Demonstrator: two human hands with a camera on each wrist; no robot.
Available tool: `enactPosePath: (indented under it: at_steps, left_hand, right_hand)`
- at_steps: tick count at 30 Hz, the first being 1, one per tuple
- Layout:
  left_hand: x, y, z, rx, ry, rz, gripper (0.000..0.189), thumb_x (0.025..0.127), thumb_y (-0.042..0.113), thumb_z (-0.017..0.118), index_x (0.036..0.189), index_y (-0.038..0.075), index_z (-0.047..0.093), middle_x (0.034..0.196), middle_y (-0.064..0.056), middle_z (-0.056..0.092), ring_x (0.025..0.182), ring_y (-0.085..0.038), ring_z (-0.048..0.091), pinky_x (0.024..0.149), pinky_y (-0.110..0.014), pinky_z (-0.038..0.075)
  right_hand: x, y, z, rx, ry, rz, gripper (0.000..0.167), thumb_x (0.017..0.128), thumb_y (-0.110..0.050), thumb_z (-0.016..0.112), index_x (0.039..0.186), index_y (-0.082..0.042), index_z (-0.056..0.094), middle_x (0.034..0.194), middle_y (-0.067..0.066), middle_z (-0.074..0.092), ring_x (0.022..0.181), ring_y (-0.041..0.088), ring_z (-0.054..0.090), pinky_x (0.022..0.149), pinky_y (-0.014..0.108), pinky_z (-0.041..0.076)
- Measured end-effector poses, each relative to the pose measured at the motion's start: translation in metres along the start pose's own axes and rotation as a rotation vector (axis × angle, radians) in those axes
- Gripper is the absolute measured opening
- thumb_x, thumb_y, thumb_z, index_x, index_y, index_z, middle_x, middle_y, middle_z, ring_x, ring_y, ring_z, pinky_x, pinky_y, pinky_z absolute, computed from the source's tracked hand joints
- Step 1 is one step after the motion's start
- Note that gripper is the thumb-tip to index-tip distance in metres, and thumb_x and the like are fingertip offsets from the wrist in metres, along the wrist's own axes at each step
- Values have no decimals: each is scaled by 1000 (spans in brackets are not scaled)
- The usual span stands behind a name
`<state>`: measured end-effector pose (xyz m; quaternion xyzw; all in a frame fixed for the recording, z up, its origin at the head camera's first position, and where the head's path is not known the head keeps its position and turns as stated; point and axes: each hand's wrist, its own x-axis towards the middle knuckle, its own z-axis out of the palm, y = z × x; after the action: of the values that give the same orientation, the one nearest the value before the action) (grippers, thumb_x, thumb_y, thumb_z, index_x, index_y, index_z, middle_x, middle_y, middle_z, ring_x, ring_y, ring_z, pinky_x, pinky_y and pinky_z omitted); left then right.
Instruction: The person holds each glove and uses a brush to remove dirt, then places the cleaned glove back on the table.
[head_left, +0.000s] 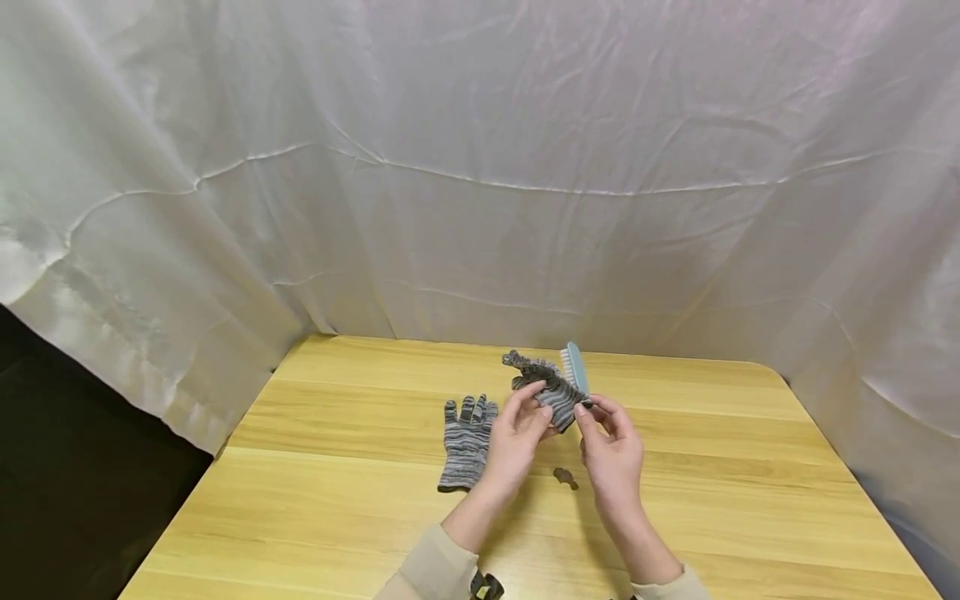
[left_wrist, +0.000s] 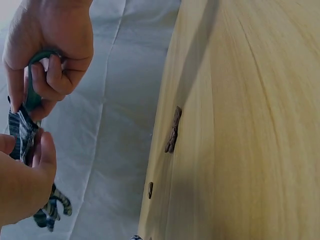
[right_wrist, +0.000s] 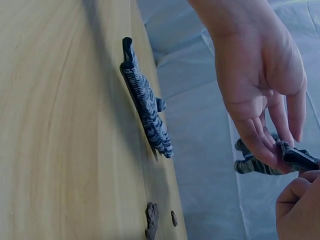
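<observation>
A grey-and-black striped knit glove (head_left: 557,403) is held up above the table between both hands. My left hand (head_left: 517,446) pinches its body from the left. On the right, my right hand (head_left: 617,462) pinches the dark cuff edge and also grips a light-blue brush (head_left: 576,367). The brush's white bristles face left, beside the glove. Its looped handle (left_wrist: 34,92) is tucked inside the curled right fingers in the left wrist view. The matching glove (head_left: 467,446) lies on the table left of the left hand, fingers pointing away, partly covered by that hand.
Dark brown lumps (head_left: 564,477) lie on the wooden table (head_left: 337,500) below the hands; the right wrist view shows a larger piece (right_wrist: 151,220) and a smaller one (right_wrist: 174,218). A pale curtain (head_left: 480,242) hangs behind the table's far edge.
</observation>
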<state>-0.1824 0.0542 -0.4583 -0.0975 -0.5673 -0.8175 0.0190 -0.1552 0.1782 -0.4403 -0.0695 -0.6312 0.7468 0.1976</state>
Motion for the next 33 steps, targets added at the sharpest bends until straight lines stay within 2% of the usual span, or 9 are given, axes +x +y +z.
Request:
enactPosePath:
  at_steps: [6, 14, 18, 25, 28, 33]
  left_hand:
    - [2, 1, -4, 80, 42, 47, 46, 94, -3, 71, 139, 2, 61, 113, -14, 59, 86, -10, 65, 74, -19, 56]
    - [3, 4, -9, 88, 41, 44, 49, 92, -3, 74, 139, 5, 63, 119, -19, 69, 86, -11, 66, 78, -23, 59]
    - [4, 4, -11, 117, 39, 77, 51, 91, -5, 73, 140, 4, 62, 121, -22, 70, 84, -9, 65, 76, -21, 58]
    - [8, 6, -19, 213, 42, 147, 50, 93, -3, 72, 141, 5, 62, 119, -20, 68, 80, -5, 63, 68, -17, 52]
    - [10, 10, -24, 256, 35, 154, 51, 93, -2, 72, 142, 6, 61, 128, -19, 68, 79, -7, 62, 67, -17, 52]
    - [13, 16, -32, 319, -3, 148, 54, 94, 0, 71, 146, 8, 58, 145, -18, 61, 79, -9, 62, 65, -17, 52]
  right_hand:
    - [-1, 4, 1, -23, -24, 16, 27, 99, -6, 70, 123, 5, 64, 96, 4, 62, 51, 0, 43, 44, 13, 35]
    - [0, 5, -2, -66, -37, 19, 31, 100, -12, 71, 126, 3, 63, 99, 2, 61, 53, 2, 44, 45, 15, 35]
    - [1, 6, -2, -72, -43, 8, 31, 100, -13, 71, 125, 2, 64, 100, 3, 61, 53, 1, 43, 46, 15, 35]
    - [2, 8, -4, -48, -47, -86, 33, 102, -9, 67, 133, -1, 61, 100, 7, 65, 52, 0, 41, 45, 14, 33]
    - [5, 7, -6, -41, -45, -141, 37, 103, -7, 63, 140, -3, 58, 98, 7, 67, 50, 0, 38, 43, 14, 31]
    - [7, 3, -10, -109, -39, -211, 40, 105, -6, 60, 145, -7, 58, 98, 3, 64, 50, -1, 37, 42, 15, 30]
